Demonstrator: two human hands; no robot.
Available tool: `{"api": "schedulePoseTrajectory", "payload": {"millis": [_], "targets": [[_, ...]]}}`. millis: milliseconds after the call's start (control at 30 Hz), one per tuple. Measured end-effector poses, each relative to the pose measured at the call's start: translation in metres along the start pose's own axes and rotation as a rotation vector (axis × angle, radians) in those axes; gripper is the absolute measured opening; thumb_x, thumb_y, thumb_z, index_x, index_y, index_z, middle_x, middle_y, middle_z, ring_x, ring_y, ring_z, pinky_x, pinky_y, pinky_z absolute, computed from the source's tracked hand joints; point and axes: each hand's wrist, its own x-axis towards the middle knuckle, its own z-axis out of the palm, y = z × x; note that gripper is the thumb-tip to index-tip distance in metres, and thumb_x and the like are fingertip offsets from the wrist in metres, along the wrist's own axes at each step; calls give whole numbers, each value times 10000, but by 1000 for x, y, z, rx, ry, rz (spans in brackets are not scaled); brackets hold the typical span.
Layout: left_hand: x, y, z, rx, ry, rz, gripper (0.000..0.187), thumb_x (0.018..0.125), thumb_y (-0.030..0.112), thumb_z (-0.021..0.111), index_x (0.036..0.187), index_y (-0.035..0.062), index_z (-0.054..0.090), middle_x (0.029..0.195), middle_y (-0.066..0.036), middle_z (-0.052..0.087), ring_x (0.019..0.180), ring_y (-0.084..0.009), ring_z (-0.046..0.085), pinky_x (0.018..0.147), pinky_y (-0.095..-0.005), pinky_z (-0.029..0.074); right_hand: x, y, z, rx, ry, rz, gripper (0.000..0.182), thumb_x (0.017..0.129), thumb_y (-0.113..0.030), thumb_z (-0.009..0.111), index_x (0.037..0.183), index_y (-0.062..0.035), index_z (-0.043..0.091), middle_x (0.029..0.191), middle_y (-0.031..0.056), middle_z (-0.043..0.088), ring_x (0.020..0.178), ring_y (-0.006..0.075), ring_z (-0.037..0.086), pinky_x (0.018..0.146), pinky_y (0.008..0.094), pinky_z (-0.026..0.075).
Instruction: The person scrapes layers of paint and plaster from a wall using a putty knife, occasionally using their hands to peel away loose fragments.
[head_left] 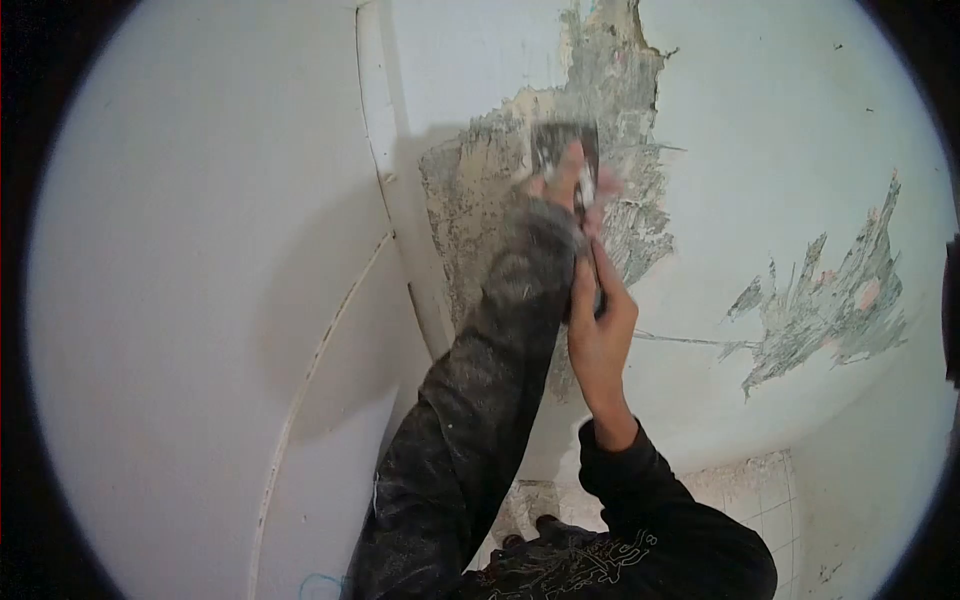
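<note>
A scraper with a dark, flat blade point(548, 138) is pressed against the wall, over a patch where the paint has come off. My left hand point(562, 182) is on the scraper close to its blade, one finger stretched along it; motion blurs this hand. Lower down, my right hand point(603, 335) is closed around the scraper's dark handle, its fingers partly hidden behind the left sleeve point(510, 320). Rough grey and beige plaster point(465, 190) shows around the blade, with ragged paint edges.
A second stripped patch point(830, 310) lies to the right on the pale wall point(760, 130). At the left, a pipe or trim strip point(380, 130) runs down the corner, and a thin cable cover point(320, 350) curves along the side wall. Pale floor tiles point(775, 520) show below.
</note>
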Motion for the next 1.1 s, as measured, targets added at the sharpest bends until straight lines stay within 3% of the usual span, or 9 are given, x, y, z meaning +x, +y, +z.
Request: {"api": "schedulePoseTrajectory", "payload": {"millis": [100, 133, 233, 467, 600, 667, 933, 1033, 1100], "targets": [[-7, -13, 11, -172, 155, -88, 564, 817, 559, 537, 787, 4, 636, 604, -76, 615, 369, -97, 431, 359, -241, 361, 4, 3, -2, 31, 4, 13, 389, 911, -167, 487, 1205, 89, 477, 863, 209, 640, 777, 114, 524, 727, 282, 445], [6, -10, -4, -15, -82, -42, 522, 823, 519, 562, 888, 5, 624, 649, -95, 628, 378, -101, 437, 360, -241, 368, 4, 4, -4, 34, -11, 37, 388, 912, -168, 486, 1205, 87, 479, 851, 201, 640, 761, 116, 524, 719, 282, 446], [4, 24, 15, -79, 49, -137, 519, 832, 518, 550, 900, 9, 628, 633, -100, 624, 369, -113, 442, 358, -241, 370, 14, 3, 1, -25, 40, -134, 388, 912, -175, 488, 1207, 78, 483, 782, 164, 637, 664, 107, 501, 635, 268, 437], [11, 15, 7, -98, -103, -3, 446, 848, 462, 559, 861, 21, 628, 699, -84, 620, 399, -109, 437, 366, -251, 372, 25, -7, 8, -26, 95, -146, 377, 906, -170, 486, 1220, 38, 497, 620, 128, 531, 541, 74, 441, 509, 250, 396], [3, 11, 15, -17, 89, -70, 426, 866, 441, 535, 899, 22, 608, 740, -118, 634, 433, -96, 450, 376, -246, 374, 12, -5, 6, -89, 84, -88, 363, 898, -169, 490, 1206, 23, 515, 617, 196, 520, 523, 107, 422, 510, 287, 402], [21, 0, 0, -95, -145, -41, 429, 868, 438, 530, 964, 23, 577, 774, -133, 638, 444, -100, 452, 379, -238, 372, 18, -7, 7, -105, 120, -135, 360, 896, -171, 492, 1198, 22, 521, 617, 217, 521, 518, 120, 421, 512, 298, 405], [9, -14, -4, -158, -28, -156, 472, 847, 495, 537, 935, 33, 583, 788, -123, 647, 427, -112, 451, 379, -253, 377, 5, 3, -5, -76, 31, -90, 352, 892, -169, 499, 1174, 41, 528, 665, 238, 556, 522, 141, 456, 537, 300, 422], [2, 21, 10, 43, 25, 49, 569, 825, 543, 537, 1016, 9, 592, 783, -113, 645, 438, -102, 462, 396, -236, 397, 20, -7, -6, -105, -1, -82, 358, 894, -171, 501, 1180, 44, 522, 710, 233, 589, 553, 132, 498, 551, 294, 431], [15, 13, 6, -69, -24, -8, 574, 839, 563, 491, 1008, 24, 596, 771, -85, 640, 447, -97, 463, 400, -244, 398, 27, -18, -6, -109, -51, -29, 364, 894, -172, 502, 1187, 44, 516, 748, 218, 619, 575, 129, 513, 557, 290, 434]]}}
